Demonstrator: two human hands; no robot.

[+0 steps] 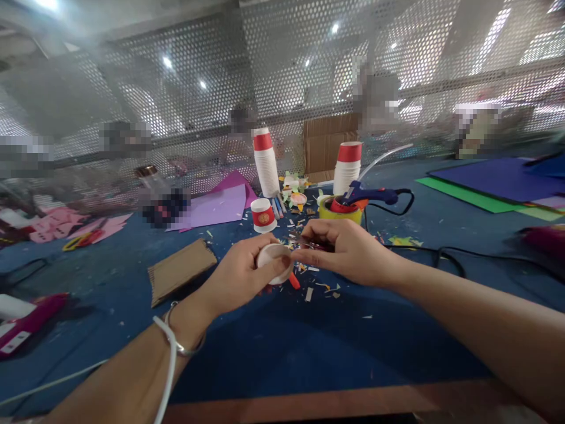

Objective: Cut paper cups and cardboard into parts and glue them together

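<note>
My left hand (241, 268) is closed around a white paper cup (273, 259), its thumb over the rim and its opening tilted toward me. My right hand (338, 247) grips what looks like a pair of scissors (306, 241), mostly hidden by the fingers. The thin metal end points left, close by the cup's rim; whether they touch I cannot tell. Below the cup lies a small orange-red piece (294, 280). Paper scraps (309, 293) are scattered around both hands. Just behind stands an upturned red-and-white paper cup (263, 216).
Two cup stacks (265, 168) (347, 168) stand at the back. A blue glue gun (368, 193) rests on a yellow tape roll (338, 215), its black cable (441, 253) running right. Cardboard (182, 268) lies left, coloured sheets (494, 182) right. A perforated metal screen (291, 70) rises behind.
</note>
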